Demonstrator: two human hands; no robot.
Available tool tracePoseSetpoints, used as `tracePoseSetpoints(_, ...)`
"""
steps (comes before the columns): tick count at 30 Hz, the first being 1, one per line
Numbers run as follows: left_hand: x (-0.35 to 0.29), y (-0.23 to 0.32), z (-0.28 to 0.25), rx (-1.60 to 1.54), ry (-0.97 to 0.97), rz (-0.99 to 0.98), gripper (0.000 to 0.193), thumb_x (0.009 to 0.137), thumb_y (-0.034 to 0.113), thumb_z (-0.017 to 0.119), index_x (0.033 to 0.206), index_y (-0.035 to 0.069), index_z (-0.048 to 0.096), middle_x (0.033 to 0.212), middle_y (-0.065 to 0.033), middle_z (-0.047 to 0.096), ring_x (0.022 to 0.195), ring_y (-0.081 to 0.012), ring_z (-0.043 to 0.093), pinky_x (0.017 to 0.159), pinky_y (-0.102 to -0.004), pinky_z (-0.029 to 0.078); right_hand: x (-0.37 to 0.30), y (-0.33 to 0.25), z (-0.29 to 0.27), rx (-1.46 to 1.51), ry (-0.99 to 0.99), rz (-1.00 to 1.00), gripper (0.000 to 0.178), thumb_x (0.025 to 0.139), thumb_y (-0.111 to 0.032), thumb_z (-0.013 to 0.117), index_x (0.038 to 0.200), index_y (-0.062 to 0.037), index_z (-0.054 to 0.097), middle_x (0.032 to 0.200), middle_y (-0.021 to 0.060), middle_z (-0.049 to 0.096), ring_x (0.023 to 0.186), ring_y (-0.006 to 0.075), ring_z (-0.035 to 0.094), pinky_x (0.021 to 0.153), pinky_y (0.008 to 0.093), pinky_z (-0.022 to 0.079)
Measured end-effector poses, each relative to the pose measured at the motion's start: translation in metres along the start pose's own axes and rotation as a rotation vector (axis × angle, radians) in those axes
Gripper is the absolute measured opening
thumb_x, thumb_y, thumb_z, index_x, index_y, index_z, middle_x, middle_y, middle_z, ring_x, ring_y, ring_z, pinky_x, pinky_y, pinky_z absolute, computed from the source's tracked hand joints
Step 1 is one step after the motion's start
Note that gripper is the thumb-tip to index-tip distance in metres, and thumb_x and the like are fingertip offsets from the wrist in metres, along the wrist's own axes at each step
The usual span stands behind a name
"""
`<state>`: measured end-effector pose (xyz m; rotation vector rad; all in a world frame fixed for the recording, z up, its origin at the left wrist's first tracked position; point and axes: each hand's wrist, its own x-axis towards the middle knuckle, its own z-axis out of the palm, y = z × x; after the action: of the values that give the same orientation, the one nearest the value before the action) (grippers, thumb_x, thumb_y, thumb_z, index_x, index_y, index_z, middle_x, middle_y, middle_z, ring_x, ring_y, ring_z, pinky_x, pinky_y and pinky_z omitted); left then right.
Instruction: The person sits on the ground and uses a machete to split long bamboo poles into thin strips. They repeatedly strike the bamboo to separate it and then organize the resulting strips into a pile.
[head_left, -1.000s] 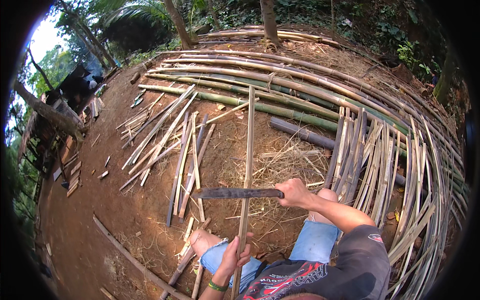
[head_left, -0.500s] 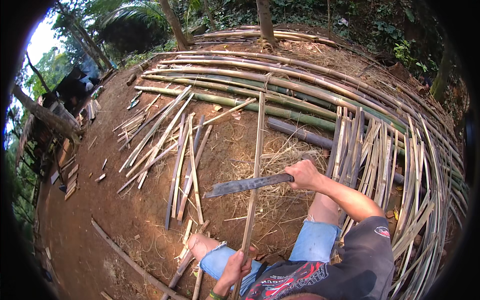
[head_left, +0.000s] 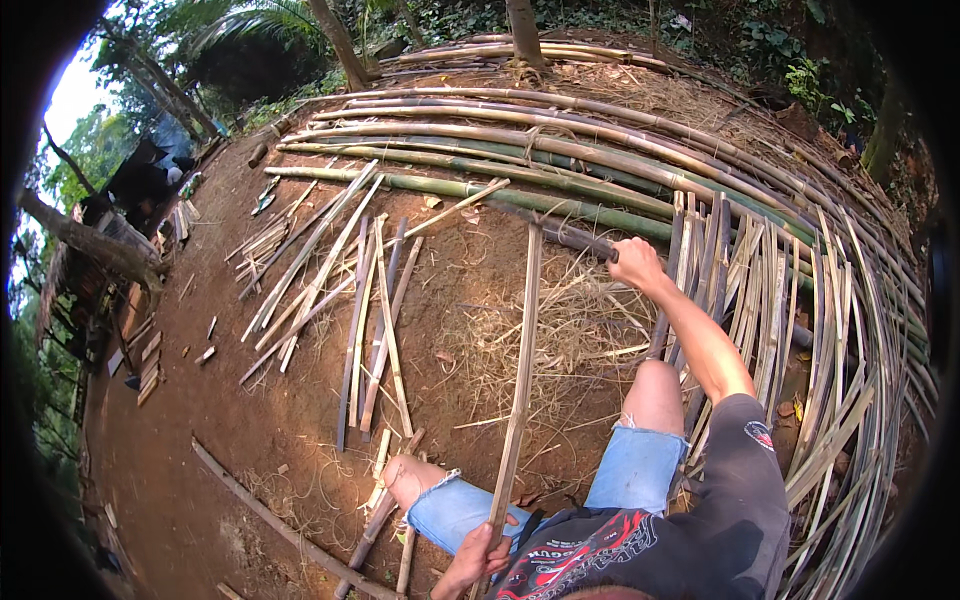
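Note:
My right hand (head_left: 638, 268) is closed around the handle of a machete (head_left: 577, 238). Its dark blade points left and lies across the far end of a long bamboo strip (head_left: 520, 390). My left hand (head_left: 478, 562) grips this strip near my lap, fingers wrapped round it. The strip runs away from me between my bent knees, tilted slightly right. Where the blade meets the strip's far end, I cannot tell how deep it sits. Thin curled shavings (head_left: 575, 340) litter the dirt beyond my right knee.
Split bamboo slats (head_left: 735, 290) lie in a row on the right, beside a sheaf of thin strips (head_left: 865, 380). Long bamboo poles (head_left: 480, 150) stretch across the far side. More loose slats (head_left: 365, 330) lie left of centre. A pole (head_left: 285, 530) rests on the ground at lower left.
My right hand has carried the machete away from me, from midway along the strip to its far end. The strip's far end has shifted slightly right and nearer. My left hand keeps its hold.

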<state>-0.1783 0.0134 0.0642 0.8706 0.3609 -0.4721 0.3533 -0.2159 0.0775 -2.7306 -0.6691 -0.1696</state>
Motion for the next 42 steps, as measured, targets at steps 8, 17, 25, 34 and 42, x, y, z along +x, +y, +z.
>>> tracePoseSetpoints(8,0.009,-0.009,-0.023,-0.429,-0.179,-0.019,0.056,0.104,0.054,0.027,0.134,0.008,0.039,0.067,0.0017,0.036,0.048,-0.0079,0.037,0.045,-0.0214,0.032,-0.003,0.001,0.026,0.49,0.161,0.364,0.033,0.076,-0.028,0.066,0.091,0.0015,0.071,0.081,0.0252,0.068,0.081,0.0394,0.068,0.075,0.0439,0.052)
tracePoseSetpoints(17,0.05,0.037,-0.033,-0.273,-0.008,0.005,0.059,0.104,0.053,0.025,0.149,0.015,0.03,0.072,0.0,0.039,0.048,-0.0081,0.035,0.044,-0.0219,0.033,-0.129,-0.107,0.044,0.377,-0.075,-0.23,0.017,0.073,-0.019,0.063,0.066,-0.0046,0.061,0.056,0.0197,0.059,0.052,0.0397,0.06,0.054,0.0482,0.049)
tracePoseSetpoints(25,0.057,0.047,-0.022,-0.329,-0.047,-0.009,0.05,0.104,0.052,0.025,0.144,0.024,0.034,0.062,0.0024,0.036,0.037,-0.0042,0.029,0.034,-0.02,0.026,-0.143,-0.12,0.065,0.363,-0.031,-0.668,0.021,0.068,-0.019,0.065,0.061,-0.0078,0.049,0.054,0.0117,0.056,0.047,0.0346,0.057,0.046,0.0469,0.046)
tracePoseSetpoints(34,0.034,0.015,-0.032,-0.519,-0.184,-0.019,0.05,0.104,0.052,0.026,0.142,0.021,0.036,0.061,0.0018,0.035,0.037,-0.0042,0.028,0.033,-0.0198,0.025,-0.106,-0.103,0.017,0.399,-0.041,-0.375,0.018,0.073,-0.015,0.06,0.059,-0.0057,0.055,0.049,0.0168,0.055,0.045,0.0353,0.058,0.047,0.0466,0.047)
tracePoseSetpoints(42,0.008,0.005,-0.03,-0.569,-0.299,-0.039,0.051,0.104,0.053,0.026,0.14,0.02,0.039,0.062,0.0024,0.035,0.037,-0.0035,0.027,0.034,-0.02,0.025,-0.046,-0.048,0.004,0.282,0.212,-0.214,0.018,0.075,-0.013,0.059,0.059,-0.0038,0.057,0.046,0.0116,0.054,0.042,0.0287,0.057,0.046,0.0444,0.047)
